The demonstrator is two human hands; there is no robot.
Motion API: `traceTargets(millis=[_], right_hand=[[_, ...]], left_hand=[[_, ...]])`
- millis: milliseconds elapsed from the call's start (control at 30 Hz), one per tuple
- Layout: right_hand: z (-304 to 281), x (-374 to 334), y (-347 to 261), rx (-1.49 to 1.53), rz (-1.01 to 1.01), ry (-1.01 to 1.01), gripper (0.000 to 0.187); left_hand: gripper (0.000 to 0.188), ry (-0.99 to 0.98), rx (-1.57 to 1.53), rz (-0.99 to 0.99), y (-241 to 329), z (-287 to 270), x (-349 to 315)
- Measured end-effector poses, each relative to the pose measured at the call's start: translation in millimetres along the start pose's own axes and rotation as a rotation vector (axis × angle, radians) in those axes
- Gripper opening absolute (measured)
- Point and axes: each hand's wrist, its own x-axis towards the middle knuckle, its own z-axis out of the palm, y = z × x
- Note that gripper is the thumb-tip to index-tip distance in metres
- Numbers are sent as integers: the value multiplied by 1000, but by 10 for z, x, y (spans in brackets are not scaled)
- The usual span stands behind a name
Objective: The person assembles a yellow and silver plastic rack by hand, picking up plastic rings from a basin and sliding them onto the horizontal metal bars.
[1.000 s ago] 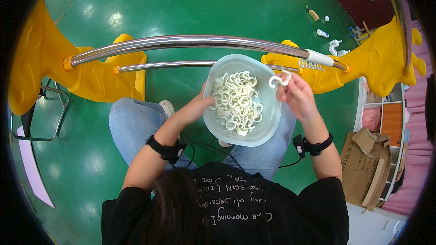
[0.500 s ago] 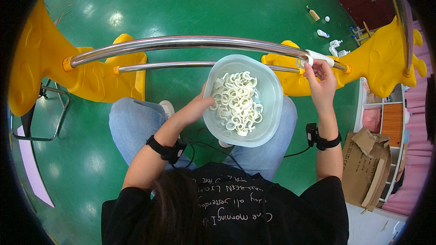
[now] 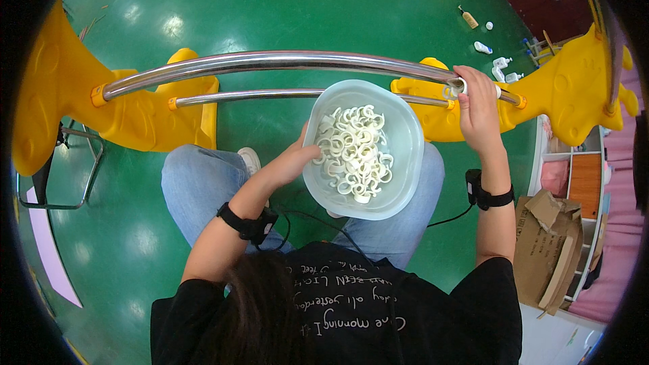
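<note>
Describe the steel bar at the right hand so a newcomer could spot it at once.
Yellow stands flank the view, joined by an upper bar and a lower bar, both steel. The upper bar, your target, has the right hand over white rings near its right end. It looks clearly thicker than the lower bar, which the bowl partly hides.

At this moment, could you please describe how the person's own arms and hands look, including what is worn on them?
The left hand and right hand wear no gloves. Short black sleeves cover the upper arms. Each forearm has a black strap carrying a small black box, with a thin dark cable running from it.
</note>
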Motion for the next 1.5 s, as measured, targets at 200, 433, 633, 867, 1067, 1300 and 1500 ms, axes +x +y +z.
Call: traceTargets(millis=[200,433,633,867,1067,1300,1500], right_hand=[[23,23,119,47,-6,-1,35],[-17,54,84,62,-7,-4,35],[18,76,58,-85,-44,-77,31],[28,65,56,-57,-29,-108,34],[93,98,56,-5,-6,-47,36],[210,-12,-32,159,69,168,28],[167,-6,-672,53,-34,16,26]], left_hand=[[63,68,45,50,-58,-24,-10],[53,109,56,42,-41,16,-64],[49,135,41,27,-85,-12,-76],[48,122,66,18,-66,1,-89],[47,126,43,38,-21,-3,-96],[57,108,15,26,-107,-58,15],[75,-47,46,3,-107,-74,50]])
